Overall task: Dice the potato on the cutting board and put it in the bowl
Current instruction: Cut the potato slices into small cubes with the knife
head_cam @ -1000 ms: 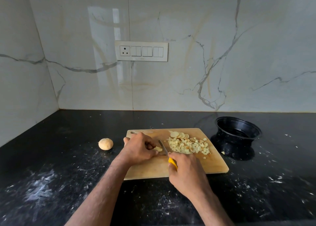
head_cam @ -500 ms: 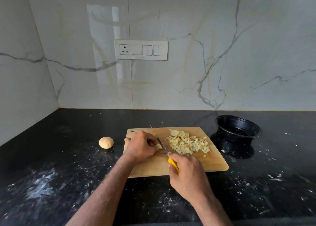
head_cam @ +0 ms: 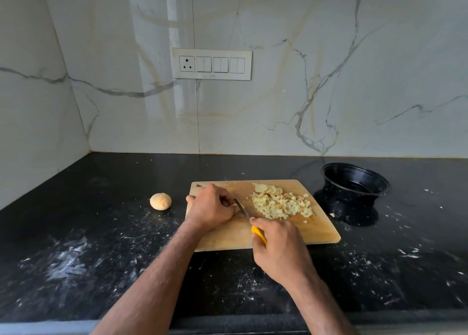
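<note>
Black stone counter (head_cam: 101, 233), dusted with white specks, carries the wooden cutting board (head_cam: 291, 236). To its right stands the black bowl (head_cam: 354, 182), apart from the board. My left hand (head_cam: 210, 205) curls over a potato piece, mostly hidden beneath it; my right hand (head_cam: 281, 248) grips the yellow-handled knife (head_cam: 243, 212), blade down beside those fingers. Diced potato (head_cam: 281, 205) is heaped mid-board. A whole potato (head_cam: 160, 201) lies left.
</note>
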Tool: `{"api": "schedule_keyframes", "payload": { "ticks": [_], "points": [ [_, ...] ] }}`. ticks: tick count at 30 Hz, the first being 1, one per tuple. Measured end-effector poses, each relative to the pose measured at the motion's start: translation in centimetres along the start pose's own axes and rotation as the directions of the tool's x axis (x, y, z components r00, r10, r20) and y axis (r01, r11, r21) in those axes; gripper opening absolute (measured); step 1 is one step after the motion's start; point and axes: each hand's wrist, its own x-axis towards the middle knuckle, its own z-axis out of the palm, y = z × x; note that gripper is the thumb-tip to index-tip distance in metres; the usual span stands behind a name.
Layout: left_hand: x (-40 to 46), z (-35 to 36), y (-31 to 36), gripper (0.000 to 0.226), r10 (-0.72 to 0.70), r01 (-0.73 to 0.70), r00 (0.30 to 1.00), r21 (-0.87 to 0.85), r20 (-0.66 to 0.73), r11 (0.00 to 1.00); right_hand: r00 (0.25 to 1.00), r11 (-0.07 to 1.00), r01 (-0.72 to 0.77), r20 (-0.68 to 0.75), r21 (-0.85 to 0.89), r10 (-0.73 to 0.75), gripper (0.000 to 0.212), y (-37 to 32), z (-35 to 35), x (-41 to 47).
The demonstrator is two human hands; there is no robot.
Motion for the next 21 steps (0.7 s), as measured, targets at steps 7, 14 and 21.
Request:
{"api": "schedule_keyframes", "payload": {
  "ticks": [7, 14, 21],
  "points": [
    [0.01, -0.16, 0.11, 0.012, -0.004, 0.004, 0.999, -0.009, 0.036, 1.000, 0.993, 0.995, -0.100, -0.071, -0.008, 0.099, 0.038, 0.17, -0.27, -0.13],
    [-0.04, 0.20, 0.14, 0.010, 0.022, -0.022, 1.000, 0.015, -0.006, 1.000, 0.999, 0.999, -0.038, -0.007, -0.021, 0.037, 0.041, -0.04, 0.12, -0.15],
    [-0.01, 0.66, 0.28, 0.015, 0.034, -0.033, 0.999, 0.019, -0.036, 0.999, 0.994, 0.993, -0.102, -0.046, -0.058, 0.099, 0.039, -0.21, -0.20, -0.11]
  ]
}}
